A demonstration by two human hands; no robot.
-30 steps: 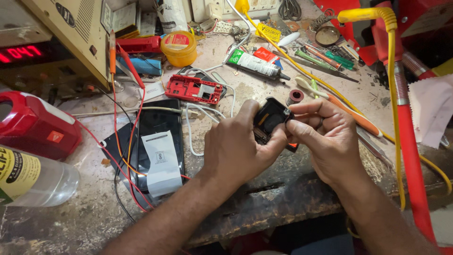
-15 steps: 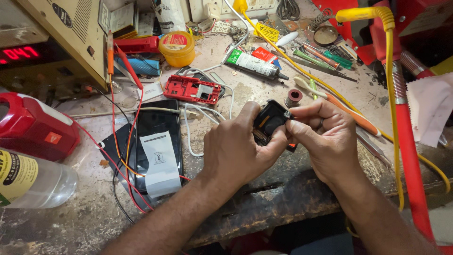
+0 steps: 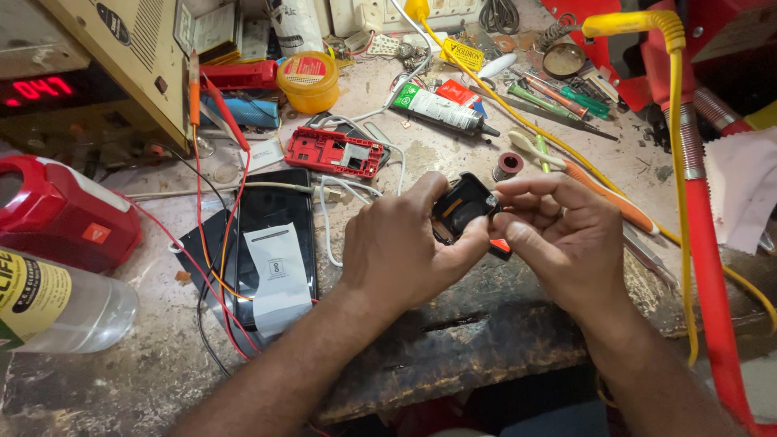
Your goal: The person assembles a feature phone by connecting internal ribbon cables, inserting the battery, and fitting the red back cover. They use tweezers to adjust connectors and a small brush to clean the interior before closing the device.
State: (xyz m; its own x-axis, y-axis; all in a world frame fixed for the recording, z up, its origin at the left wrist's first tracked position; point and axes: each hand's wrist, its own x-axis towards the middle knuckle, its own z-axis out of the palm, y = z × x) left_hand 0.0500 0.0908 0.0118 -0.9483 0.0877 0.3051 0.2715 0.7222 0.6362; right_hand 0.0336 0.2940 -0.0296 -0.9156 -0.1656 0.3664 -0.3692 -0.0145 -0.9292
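- Here, the left hand [image 3: 401,251] and right hand [image 3: 566,239] meet over the surface [image 3: 453,356], fingers [image 3: 530,188] of both pinching a small black part [image 3: 463,209] held between them, above the near edge.
- The part is open on one face, copper-coloured inside (detail too small to read); something red-orange [image 3: 500,248] shows under the right thumb.
- Work looks midway: a red phone frame [image 3: 333,152] lies stripped beyond the hands, a dark phone [image 3: 271,235] with a paper slip lies left, unassembled.
- Around: glue tube [image 3: 441,109], yellow tin [image 3: 307,81], red and black wires [image 3: 212,267], a clear bottle [image 3: 61,301].
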